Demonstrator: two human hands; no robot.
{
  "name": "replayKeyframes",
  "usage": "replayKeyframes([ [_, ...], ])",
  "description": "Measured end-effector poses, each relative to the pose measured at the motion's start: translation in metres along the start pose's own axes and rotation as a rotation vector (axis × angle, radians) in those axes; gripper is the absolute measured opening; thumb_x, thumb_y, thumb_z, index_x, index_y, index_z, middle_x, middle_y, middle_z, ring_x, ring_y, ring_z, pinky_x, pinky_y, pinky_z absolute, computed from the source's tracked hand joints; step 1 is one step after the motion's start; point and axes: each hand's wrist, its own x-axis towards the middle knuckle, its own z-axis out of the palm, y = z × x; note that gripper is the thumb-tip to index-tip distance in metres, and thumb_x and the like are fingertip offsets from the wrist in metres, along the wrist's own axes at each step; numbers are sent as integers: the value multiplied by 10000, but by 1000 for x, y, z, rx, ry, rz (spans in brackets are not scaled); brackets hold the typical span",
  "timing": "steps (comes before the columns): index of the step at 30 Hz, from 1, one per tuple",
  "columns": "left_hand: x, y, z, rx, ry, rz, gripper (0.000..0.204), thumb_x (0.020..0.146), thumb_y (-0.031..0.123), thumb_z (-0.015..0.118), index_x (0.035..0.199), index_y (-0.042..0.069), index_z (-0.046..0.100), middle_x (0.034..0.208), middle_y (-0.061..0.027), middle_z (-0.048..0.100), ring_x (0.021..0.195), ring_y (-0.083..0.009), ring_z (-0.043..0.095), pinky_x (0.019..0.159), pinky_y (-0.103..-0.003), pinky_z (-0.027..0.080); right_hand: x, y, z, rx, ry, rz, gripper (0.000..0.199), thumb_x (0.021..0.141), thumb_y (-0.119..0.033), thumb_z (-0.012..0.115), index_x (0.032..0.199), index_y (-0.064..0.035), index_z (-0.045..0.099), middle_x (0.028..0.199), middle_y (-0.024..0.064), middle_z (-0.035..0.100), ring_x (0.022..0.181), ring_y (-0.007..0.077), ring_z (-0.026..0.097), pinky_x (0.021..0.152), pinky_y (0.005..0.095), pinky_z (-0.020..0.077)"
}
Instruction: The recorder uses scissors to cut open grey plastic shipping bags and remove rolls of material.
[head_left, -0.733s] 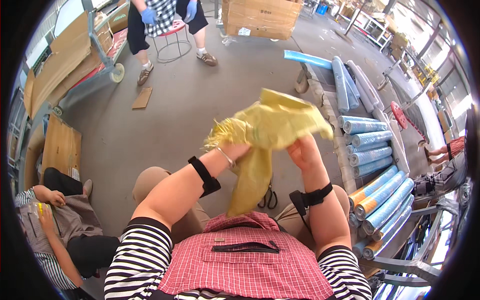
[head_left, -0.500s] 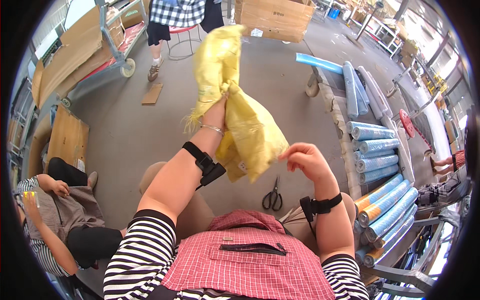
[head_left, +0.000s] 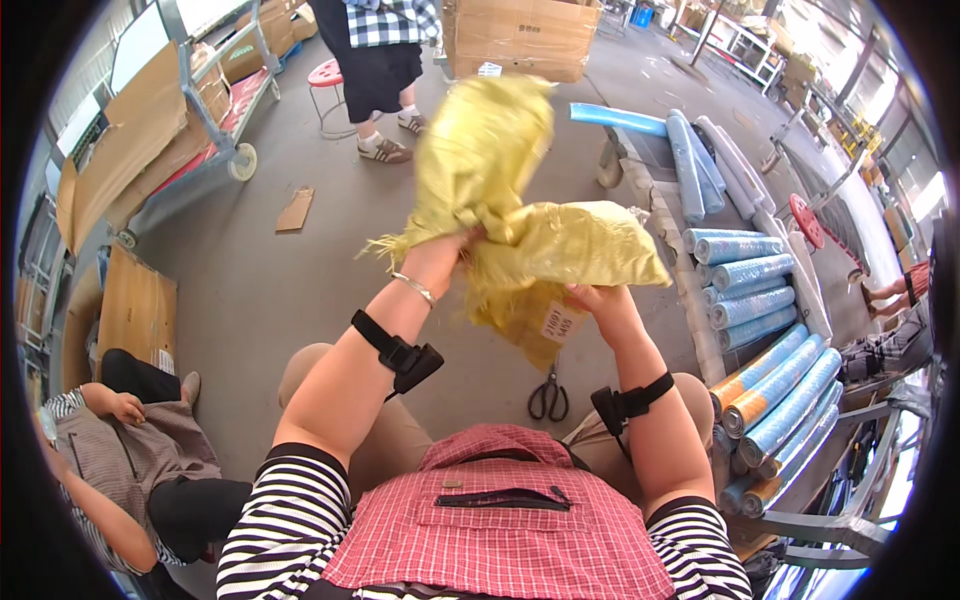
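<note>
Workshop floor (head_left: 250, 250), grey, runs under everything; a carton (head_left: 520, 45) stands at 12 o'clock, a loaded cart (head_left: 194, 92) at 10, rolls (head_left: 750, 272) at 3, laid parallel in stacks, presumably because round stock sits steadier so. Yellow sack (head_left: 485, 150): held up just above centre, toward 12, off the floor. Left hand (head_left: 458, 248) is clenched round its gathered middle, fingertips mostly lost in the folds; cinching there likely bears the weight, as the cloth flares out towards 12 and 3 from the fist. Right hand (head_left: 605, 302), near 4 from that fist, touches the lower part, thumb at the cloth beside a white label (head_left: 560, 320); its other fingers are hidden behind, so cannot tell whether they pinch or merely prop, though the placing suggests steadying the loose end. Scissors (head_left: 550, 390) lie on the floor at 5, between the knees (head_left: 308, 368), handles toward 6, untouched, seemingly parked there for easy reach by either hand
</note>
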Motion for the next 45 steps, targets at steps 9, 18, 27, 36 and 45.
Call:
replayKeyframes([
  [9,-23,-29,24,-155,-438,-337,467,892,8,673,1332,63,522,1288,-67,605,1126,-208,621,918,-354,549,8,18,16,-584,-263,-266,600,768,-148,806,1300,-52,546,1262,112,601,1183,236,560,1011,381,444],
  [18,-26,-17,19,-195,-609,-230,372,949,89,634,1310,62,551,1302,-63,598,1180,-198,579,978,-391,493,13,32,4,-552,11,-390,370,874,-125,707,1223,-44,612,1230,88,607,1105,229,572,921,358,481],
  [27,-18,10,3,48,-771,-276,485,1040,349,448,1373,1,511,1410,-221,503,1175,-330,610,846,-512,569,26,11,-30,502,600,-343,316,937,-2,559,1251,0,526,1188,93,598,1024,193,610,811,309,522],
  [36,-19,-57,17,34,-410,-690,967,882,790,376,1560,140,144,1502,-286,333,1248,-429,503,959,-608,459,16,1,-35,719,470,-336,441,962,-81,552,1388,-109,440,1275,47,563,1122,240,573,870,411,515],
  [45,-5,-49,10,-29,-399,-157,777,928,594,570,1480,99,336,1450,-111,449,1348,-262,418,1074,-567,371,13,13,-46,641,221,223,366,982,-157,528,1336,-68,499,1267,90,608,1097,269,637,885,431,559],
])
